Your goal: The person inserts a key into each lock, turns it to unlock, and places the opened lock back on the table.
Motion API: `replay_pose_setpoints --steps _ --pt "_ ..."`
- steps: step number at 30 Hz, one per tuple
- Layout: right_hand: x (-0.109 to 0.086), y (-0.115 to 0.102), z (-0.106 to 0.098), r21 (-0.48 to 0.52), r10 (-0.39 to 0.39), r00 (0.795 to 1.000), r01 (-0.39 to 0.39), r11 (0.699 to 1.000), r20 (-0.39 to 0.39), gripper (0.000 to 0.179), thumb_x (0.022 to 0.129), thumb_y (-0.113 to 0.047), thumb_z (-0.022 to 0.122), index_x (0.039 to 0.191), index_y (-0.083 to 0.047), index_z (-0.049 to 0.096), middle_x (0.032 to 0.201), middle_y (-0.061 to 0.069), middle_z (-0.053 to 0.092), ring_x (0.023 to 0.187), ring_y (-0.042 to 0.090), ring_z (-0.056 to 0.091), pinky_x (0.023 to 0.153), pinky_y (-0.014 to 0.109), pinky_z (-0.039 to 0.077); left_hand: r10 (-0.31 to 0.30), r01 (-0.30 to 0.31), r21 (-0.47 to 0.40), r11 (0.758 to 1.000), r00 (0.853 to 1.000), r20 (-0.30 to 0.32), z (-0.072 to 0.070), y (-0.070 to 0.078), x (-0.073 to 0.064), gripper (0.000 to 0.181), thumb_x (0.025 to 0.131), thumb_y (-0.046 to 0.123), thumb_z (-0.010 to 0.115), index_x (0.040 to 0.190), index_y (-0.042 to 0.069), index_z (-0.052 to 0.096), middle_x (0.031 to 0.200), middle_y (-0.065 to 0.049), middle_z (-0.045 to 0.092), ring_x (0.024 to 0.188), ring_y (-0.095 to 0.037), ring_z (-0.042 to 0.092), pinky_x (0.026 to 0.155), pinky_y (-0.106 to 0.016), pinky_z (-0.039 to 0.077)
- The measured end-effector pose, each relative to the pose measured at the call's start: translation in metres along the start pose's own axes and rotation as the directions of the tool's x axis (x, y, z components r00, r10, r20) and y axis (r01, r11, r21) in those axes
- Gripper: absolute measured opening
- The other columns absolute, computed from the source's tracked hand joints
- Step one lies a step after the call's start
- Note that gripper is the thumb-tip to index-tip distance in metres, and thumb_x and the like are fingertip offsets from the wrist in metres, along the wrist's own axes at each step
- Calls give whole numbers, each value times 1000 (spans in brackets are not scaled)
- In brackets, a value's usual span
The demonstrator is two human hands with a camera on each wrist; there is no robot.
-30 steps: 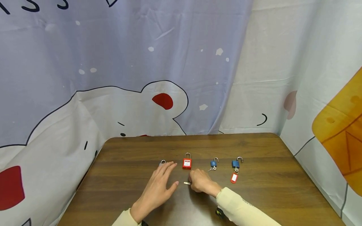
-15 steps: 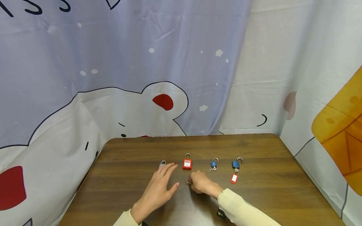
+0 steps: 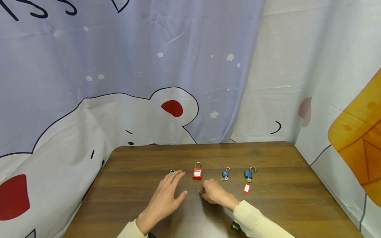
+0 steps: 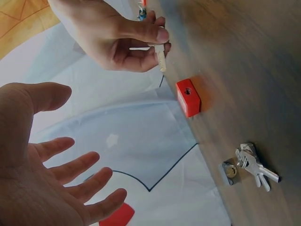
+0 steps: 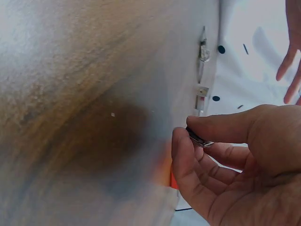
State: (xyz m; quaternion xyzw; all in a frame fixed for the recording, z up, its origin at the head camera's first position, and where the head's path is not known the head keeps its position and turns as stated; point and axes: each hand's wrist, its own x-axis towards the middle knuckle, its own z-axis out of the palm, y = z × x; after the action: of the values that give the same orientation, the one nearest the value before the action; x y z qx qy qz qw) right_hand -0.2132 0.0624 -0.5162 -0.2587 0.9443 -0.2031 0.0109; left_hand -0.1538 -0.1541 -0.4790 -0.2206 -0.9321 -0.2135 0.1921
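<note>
My right hand [image 3: 215, 191] pinches a small metal key [image 4: 161, 59] between thumb and forefinger, above the table and in front of the red padlock [image 3: 197, 172]. In the left wrist view the key's blade sticks out past the fingertips, towards the padlock's keyhole side but apart from it. The padlock's shackle is closed. My left hand [image 3: 165, 196] is held over the table with its fingers spread and holds nothing. It mostly hides a small silver padlock [image 4: 229, 172], which has a bunch of keys [image 4: 256, 169] beside it in the left wrist view.
To the right lie two small blue padlocks with open shackles: a nearer-to-centre blue padlock [image 3: 225, 173] with keys, and a far-right blue padlock [image 3: 248, 174] with a red key tag [image 3: 246, 188]. The brown wooden table [image 3: 282, 205] ends at a printed curtain [image 3: 134, 115].
The key has turned in my right fingers, its blade now showing thinner and tilted in the head view. The right hand has shifted slightly; the left hand stays nearly still.
</note>
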Motion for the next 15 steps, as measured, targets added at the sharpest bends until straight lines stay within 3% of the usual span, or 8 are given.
replay_pose_setpoints --steps 5,10,15 --pt "-1 -2 -13 26 -35 998 36 999 -51 12 70 -1 73 72 -12 69 64 -6 62 59 7 50 55 24 44 4 -4 2 1000 1000 -10 -2 0 2 65 87 33 73 144 17 47 145 -5 50 134 -30 47 107 -53 42" --pt "-3 -4 -29 40 -66 992 71 997 -107 14 71 2 70 72 -11 67 64 -6 61 59 5 48 54 23 41 19 -18 4 1000 999 -26 -5 2 5 66 86 33 73 144 17 47 145 -6 50 135 -29 46 107 -52 42" --pt "-6 -9 -49 81 -60 992 69 994 -110 10 77 -2 72 76 -11 67 66 -7 60 60 4 48 55 21 41 24 -24 1 1000 999 -39 -8 3 7 66 85 32 74 144 17 47 145 -6 51 135 -30 46 107 -53 42"
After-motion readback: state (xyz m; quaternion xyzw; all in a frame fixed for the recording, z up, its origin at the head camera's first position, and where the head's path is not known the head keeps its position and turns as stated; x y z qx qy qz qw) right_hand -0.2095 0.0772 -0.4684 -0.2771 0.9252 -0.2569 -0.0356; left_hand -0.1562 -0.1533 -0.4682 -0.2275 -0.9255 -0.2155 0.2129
